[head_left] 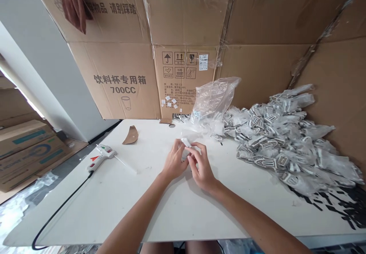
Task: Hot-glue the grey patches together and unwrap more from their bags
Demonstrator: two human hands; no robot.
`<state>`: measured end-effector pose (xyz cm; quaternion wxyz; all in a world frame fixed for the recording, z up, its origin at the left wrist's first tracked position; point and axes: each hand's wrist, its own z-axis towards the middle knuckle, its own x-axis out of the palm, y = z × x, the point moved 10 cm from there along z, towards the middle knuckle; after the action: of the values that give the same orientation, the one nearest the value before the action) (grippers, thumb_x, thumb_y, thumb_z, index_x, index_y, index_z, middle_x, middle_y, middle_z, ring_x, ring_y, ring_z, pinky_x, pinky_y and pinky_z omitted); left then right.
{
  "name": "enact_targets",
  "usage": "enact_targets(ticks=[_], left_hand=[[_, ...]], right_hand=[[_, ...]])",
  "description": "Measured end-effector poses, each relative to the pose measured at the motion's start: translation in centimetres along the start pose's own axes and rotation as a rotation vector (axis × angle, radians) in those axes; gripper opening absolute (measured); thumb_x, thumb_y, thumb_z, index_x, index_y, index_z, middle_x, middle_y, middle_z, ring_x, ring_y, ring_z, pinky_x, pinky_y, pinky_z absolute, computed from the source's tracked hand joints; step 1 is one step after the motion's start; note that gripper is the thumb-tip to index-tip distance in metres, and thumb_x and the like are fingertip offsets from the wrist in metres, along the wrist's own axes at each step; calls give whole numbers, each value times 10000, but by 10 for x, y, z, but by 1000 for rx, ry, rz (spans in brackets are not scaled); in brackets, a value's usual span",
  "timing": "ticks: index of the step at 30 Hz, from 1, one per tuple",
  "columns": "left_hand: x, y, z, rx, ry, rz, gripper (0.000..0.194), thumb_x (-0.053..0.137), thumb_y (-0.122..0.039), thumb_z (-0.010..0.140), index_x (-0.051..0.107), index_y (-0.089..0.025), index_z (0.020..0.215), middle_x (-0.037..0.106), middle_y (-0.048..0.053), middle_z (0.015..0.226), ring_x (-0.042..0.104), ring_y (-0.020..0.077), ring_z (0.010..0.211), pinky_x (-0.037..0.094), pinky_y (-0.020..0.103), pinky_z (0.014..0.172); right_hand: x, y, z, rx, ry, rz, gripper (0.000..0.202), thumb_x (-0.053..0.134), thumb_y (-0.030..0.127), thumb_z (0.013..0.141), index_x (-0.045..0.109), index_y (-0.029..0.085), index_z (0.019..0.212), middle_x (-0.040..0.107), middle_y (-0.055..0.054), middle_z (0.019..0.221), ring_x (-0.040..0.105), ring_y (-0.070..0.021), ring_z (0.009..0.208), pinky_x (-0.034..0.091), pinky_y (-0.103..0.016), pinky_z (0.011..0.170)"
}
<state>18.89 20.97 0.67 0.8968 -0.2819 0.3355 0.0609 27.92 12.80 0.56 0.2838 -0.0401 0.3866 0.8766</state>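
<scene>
My left hand and my right hand meet over the middle of the white table. Their fingers are bent and closed around a small white piece, whose end sticks out between the index fingers. It appears to be in thin clear plastic; its exact kind is hidden by the fingers. Just beyond the hands lies a clear plastic bag. A larger clear bag stands against the cardboard behind it.
A big heap of grey-white pieces in clear bags covers the right side. Black strips lie near the right edge. At left rest a corded glue gun and a cardboard scrap. Tall cardboard panels wall the back.
</scene>
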Motion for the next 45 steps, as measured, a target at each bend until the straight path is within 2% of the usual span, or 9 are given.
enact_targets(ticks=[3,9,12,16,21,27,33,40,45], left_hand=[[-5,-1,1,-17,-46,-83,281,661,-141,886,640,-228,1153,546,96,1175,629,238,987,576,360,767],[-1,0,1,2,-100,-212,77,666,-234,978,657,-235,1055,559,67,1081,628,218,1004,572,372,884],[4,5,-2,-11,-93,-174,98,668,-270,991,646,-233,1080,562,71,1103,638,212,988,571,365,868],[6,4,-3,10,-60,-66,139,649,-278,1001,653,-240,1135,571,74,1128,661,214,987,573,353,829],[7,1,-3,36,-32,10,133,636,-263,1006,694,-244,1125,578,60,1072,669,203,914,576,344,794],[5,4,-2,33,-64,57,191,634,-292,1026,722,-258,1193,618,71,1102,701,213,963,590,346,809],[-13,21,-4,-114,-228,119,191,639,-295,1018,727,-252,1182,626,96,1164,695,272,1124,585,390,870],[-37,40,-9,-308,-406,81,261,640,-320,1014,705,-249,1257,583,123,1260,665,307,1191,574,436,909],[-44,48,-12,-341,-472,35,269,585,-337,1048,690,-239,1276,562,131,1259,622,310,1270,559,446,973]], right_hand=[[0,0,-1,28,1,63,362,468,279,1105,622,360,1422,512,-120,1441,657,-162,778,620,-394,726],[-21,-27,4,171,-132,56,194,526,398,1081,651,268,1151,572,-98,1302,646,-158,772,577,-340,673],[-21,-46,1,285,-157,119,217,615,473,1033,556,265,1054,618,-33,1048,579,-141,640,488,-289,553],[-18,-63,-4,409,-174,214,369,738,528,953,494,280,1075,511,85,695,486,-138,512,397,-262,474],[-30,-74,-4,436,-281,215,477,813,554,875,543,257,1132,652,-29,1082,536,-99,588,487,-261,520],[-47,-88,0,489,-305,164,519,835,585,837,659,216,1157,716,-70,1063,615,-155,679,462,-252,493],[-53,-87,7,426,-271,69,445,793,583,877,786,198,1102,770,-82,1001,603,-182,675,490,-292,518],[-47,-78,11,321,-179,18,360,742,513,950,841,220,1136,791,-82,1011,680,-219,777,561,-348,692],[-40,-68,14,241,-102,-23,302,695,457,1000,855,235,1127,790,-74,966,702,-222,808,541,-350,730]])
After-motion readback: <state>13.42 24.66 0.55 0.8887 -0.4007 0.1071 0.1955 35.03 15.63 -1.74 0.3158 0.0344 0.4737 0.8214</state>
